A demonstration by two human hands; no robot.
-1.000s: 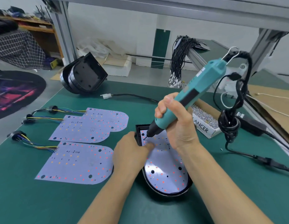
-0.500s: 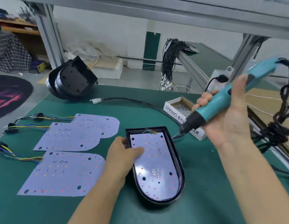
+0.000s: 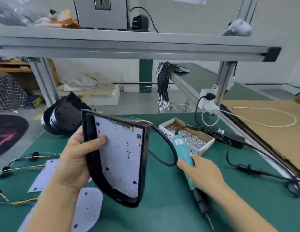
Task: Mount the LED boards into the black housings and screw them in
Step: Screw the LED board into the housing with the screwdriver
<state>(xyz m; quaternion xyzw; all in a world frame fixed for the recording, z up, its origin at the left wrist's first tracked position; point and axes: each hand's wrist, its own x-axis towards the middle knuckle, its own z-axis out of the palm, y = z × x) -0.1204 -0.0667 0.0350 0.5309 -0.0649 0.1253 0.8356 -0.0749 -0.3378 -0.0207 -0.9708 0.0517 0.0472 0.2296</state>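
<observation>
Above the green bench (image 3: 162, 206), the left hand (image 3: 75, 163) grips a black housing (image 3: 90, 148) by its left rim, thumb pressed on the white LED board (image 3: 119, 156) seated inside it. The housing is lifted and tilted toward the camera, square end up, rounded end down near the bench surface. Coloured wires (image 3: 140, 121) leave its top edge, and a black cable (image 3: 169, 148) loops from its upper right corner.

The right hand (image 3: 202, 174) is curled around a teal electric screwdriver (image 3: 184, 158), bit pointing down toward the near edge of the bench. It sits just right of the housing, apart from it.

Behind the screwdriver stands an open cardboard box (image 3: 206, 144) filled with small silvery screws (image 3: 187, 136); "SPRING" is readable on its front, the rest hidden.

Loose LED boards (image 3: 88, 210) with wire harnesses (image 3: 20, 168) lie at the left, reaching the bench's left edge. A stack of empty black housings (image 3: 65, 118) leans at the far left corner. An aluminium frame beam (image 3: 129, 47) crosses overhead, and bare green surface lies between the two forearms.
</observation>
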